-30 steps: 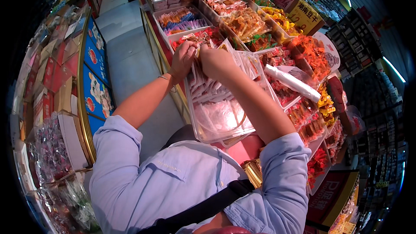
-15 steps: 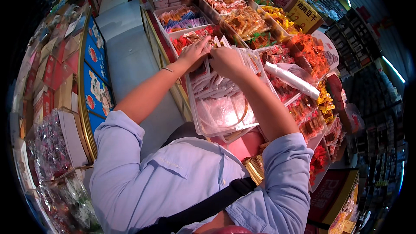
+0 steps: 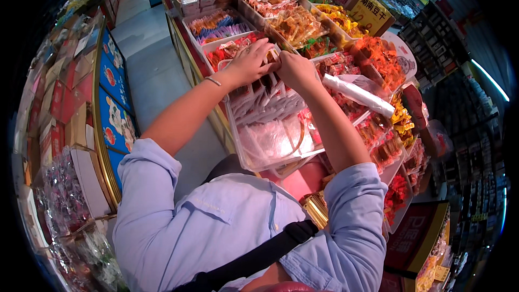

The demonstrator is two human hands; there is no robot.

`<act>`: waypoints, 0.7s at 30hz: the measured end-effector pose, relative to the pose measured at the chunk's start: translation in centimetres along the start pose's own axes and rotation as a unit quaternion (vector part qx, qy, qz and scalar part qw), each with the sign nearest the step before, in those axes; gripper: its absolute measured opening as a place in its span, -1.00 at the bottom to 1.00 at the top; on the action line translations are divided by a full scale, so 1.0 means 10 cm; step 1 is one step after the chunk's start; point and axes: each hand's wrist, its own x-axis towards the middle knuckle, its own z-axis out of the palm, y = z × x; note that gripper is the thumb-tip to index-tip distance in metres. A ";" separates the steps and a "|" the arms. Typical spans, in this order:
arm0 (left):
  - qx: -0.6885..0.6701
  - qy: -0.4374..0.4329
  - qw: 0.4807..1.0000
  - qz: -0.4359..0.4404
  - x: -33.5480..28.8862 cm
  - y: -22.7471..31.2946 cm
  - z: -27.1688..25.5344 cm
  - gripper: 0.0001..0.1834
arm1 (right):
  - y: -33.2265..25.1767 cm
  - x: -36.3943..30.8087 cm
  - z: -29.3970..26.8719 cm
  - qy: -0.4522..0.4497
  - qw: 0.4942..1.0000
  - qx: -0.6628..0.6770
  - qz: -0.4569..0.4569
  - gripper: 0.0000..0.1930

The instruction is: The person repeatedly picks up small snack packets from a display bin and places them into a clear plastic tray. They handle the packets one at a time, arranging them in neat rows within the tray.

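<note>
Both hands are over the far end of a clear plastic bin (image 3: 246,158), where flat snack packets (image 3: 265,105) stand packed in slanting rows. My left hand (image 3: 251,64), a thin bracelet at its wrist, reaches across the packets with its fingers stretched toward the right. Close by on the right is my right hand (image 3: 297,70), its fingers curled in and its thumb side facing the left fingertips. What sits in the right fingers is hidden by the hand. Pale packet edges show just behind and between the two hands. Flatter packets in pinkish wrappers (image 3: 275,135) lie in the near part.
A rolled white plastic bundle (image 3: 359,95) lies across the trays on the right. Beyond my hands are trays of orange (image 3: 294,26), yellow (image 3: 340,20) and red packets (image 3: 230,48). A blue-sided display (image 3: 113,97) borders the aisle floor (image 3: 157,59) on the left.
My hands have shifted right along the bin's far end, and the right hand has drawn a little away from the left. The whole view has slid slightly.
</note>
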 end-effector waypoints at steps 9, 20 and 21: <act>0.027 -0.008 0.997 -0.073 0.16 0.04 0.01 -0.48 | -0.15 -0.05 -0.17 -0.095 0.989 0.102 0.053 -0.70; 0.001 0.074 0.997 -0.025 0.22 0.00 -0.10 -0.50 | 0.70 -0.02 -0.54 0.090 0.932 0.327 0.130 -0.68; 0.048 0.062 0.997 0.017 0.28 0.11 -0.09 -0.55 | 0.76 -0.07 -0.63 0.076 0.940 0.284 0.173 -0.66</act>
